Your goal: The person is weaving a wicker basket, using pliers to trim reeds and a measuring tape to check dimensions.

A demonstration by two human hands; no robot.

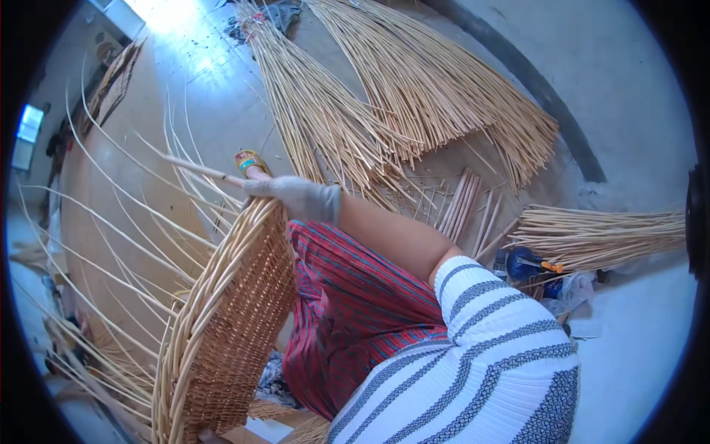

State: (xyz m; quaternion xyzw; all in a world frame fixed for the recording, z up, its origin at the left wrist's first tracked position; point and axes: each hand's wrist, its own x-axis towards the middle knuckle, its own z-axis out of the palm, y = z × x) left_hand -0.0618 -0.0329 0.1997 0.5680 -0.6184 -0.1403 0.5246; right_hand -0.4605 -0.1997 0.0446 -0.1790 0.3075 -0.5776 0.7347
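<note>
Tan-to-grey floor point(225, 96), thinly jointed, with bluish-white glare point(194, 55) toward the upper edge; at right, pale wall point(592, 63) with dark band point(576, 133) along its foot; at far left, small bright window point(30, 124) in dim surroundings

The basket point(242, 333) is woven wicker, its brown wall rough and ridged, while the border point(194, 325) is made of thicker, smoother pale rods with a faint sheen. Matt, greyish cloth makes up the glove point(307, 201) on the right hand point(285, 194). The striped garment point(481, 303) is ribbed, soft fabric; the red checked cloth point(359, 285) is matt, woven and creased. Both large bundles point(318, 111) point(436, 81) look like dry, matt wood — slender, fairly smooth canes. The blue container point(523, 263) looks like shiny plastic, the bag point(578, 287) thin, crinkled film. Smooth flooring point(211, 89) gleams — glossy under the light.
</note>
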